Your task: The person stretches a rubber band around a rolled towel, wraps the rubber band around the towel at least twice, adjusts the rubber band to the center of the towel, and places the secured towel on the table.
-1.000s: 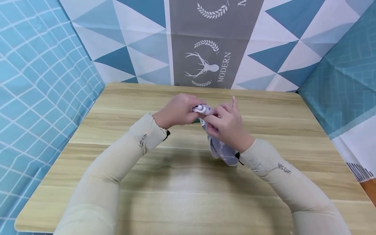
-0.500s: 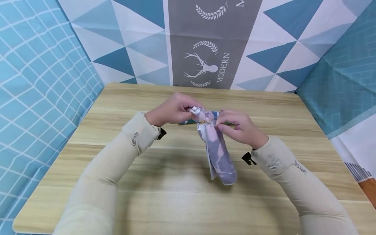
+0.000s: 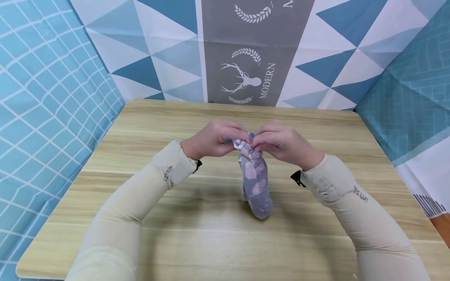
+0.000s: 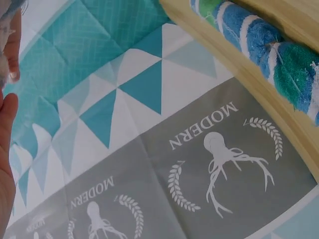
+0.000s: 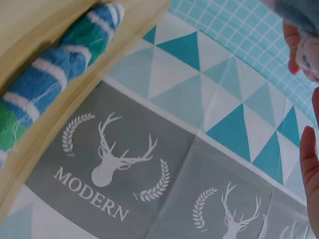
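A grey-purple sock [image 3: 258, 191] with pink patches hangs by its cuff above the table, toe down. My left hand [image 3: 219, 137] pinches one side of the cuff, and my right hand [image 3: 286, 142] pinches the other, the fingertips of both nearly meeting. Part of the sock [image 5: 309, 52] shows at the right wrist view's edge, beside the right hand [image 5: 310, 164]. At the left edge of the left wrist view is the left hand [image 4: 6, 154]. Behind the hands lies a fuzzy blue, green and white striped sock bundle [image 4: 269, 50], mostly hidden in the head view.
The wooden table [image 3: 197, 242] extends around both forearms. A patterned cloth with a deer print [image 3: 242, 80] hangs along the table's far edge. Blue checked cloth [image 3: 52, 97] covers the left side, and teal cloth [image 3: 415, 101] the right.
The right hand has shifted from in front of the sock to the cuff's right side, uncovering the sock's body. Both hands have come close together, and the sock hangs straighter down.
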`<state>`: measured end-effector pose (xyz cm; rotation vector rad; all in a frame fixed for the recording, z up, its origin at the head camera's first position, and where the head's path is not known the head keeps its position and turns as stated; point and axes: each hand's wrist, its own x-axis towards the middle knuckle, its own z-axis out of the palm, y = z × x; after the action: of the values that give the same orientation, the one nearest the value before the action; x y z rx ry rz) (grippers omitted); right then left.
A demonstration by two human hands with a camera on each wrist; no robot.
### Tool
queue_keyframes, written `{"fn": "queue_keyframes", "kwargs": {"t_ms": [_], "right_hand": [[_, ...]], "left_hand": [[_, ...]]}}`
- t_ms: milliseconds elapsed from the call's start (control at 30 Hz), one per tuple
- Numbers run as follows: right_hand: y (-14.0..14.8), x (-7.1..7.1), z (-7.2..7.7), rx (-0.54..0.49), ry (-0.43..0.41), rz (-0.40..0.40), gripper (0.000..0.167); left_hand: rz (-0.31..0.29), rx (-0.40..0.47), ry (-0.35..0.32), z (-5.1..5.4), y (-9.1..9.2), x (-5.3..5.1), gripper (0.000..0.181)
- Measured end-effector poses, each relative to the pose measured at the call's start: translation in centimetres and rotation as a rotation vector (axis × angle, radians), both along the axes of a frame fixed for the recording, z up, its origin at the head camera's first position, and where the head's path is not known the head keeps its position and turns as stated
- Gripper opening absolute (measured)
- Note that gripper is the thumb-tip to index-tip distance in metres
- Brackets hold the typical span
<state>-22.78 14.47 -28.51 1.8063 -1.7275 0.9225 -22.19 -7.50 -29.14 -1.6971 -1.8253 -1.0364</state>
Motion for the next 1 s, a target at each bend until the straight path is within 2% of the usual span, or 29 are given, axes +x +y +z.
{"fn": "queue_keyframes", "kwargs": {"t_ms": [133,433,533,667,767,833,1000], "right_hand": [[0.0,-0.2,0.0,0.018,0.053,-0.034,0.032],[-0.4,0.3,0.1,0.003,0.176,-0.133,0.034],[-0.5,0.4,-0.3,-0.035,0.165,-0.135,0.034],[-0.4,0.6,-0.6,-0.088,0.086,-0.077,0.033],[-0.1,0.5,-0.5,-0.116,0.082,-0.052,0.03],[0.1,0.3,0.0,-0.115,0.134,-0.048,0.026],[0.3,0.0,1.1,-0.03,0.377,-0.053,0.021]], "left_hand": [[0.02,0.017,0.046,-0.5,0.4,-0.1,0.019],[0.058,0.072,0.09,-0.9,0.6,-0.1,0.018],[0.06,0.107,0.131,-1.0,0.7,-0.2,0.022],[0.043,0.147,0.203,-1.2,0.6,0.0,0.023],[0.026,0.167,0.239,-1.2,0.4,0.3,0.013],[0.016,0.176,0.244,-1.2,0.4,0.4,0.012],[0.03,0.156,0.256,-1.8,0.4,0.1,0.015]]}}
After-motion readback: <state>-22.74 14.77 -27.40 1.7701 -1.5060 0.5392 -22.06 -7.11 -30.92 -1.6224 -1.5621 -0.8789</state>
